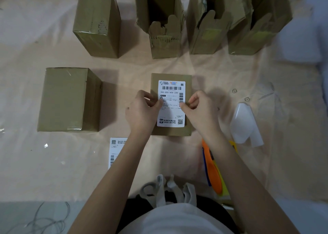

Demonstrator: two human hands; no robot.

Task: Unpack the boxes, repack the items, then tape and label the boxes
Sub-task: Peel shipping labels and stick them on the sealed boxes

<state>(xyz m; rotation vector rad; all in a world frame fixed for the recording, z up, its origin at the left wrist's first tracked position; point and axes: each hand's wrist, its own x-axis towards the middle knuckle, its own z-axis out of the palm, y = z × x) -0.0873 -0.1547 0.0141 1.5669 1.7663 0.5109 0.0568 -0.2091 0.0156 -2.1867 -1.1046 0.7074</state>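
Hands work at the floor cloth's [213, 70] centre: left hand [142, 109] and right hand [200, 109] each pinch a side edge of the shipping label [171, 91] lying on the sealed box [188, 99].

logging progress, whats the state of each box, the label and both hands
labelled box: closed, flat
shipping label: on that box
left hand: pinching label edge
right hand: pinching label edge
left boxes: closed, taped
back boxes: flaps open
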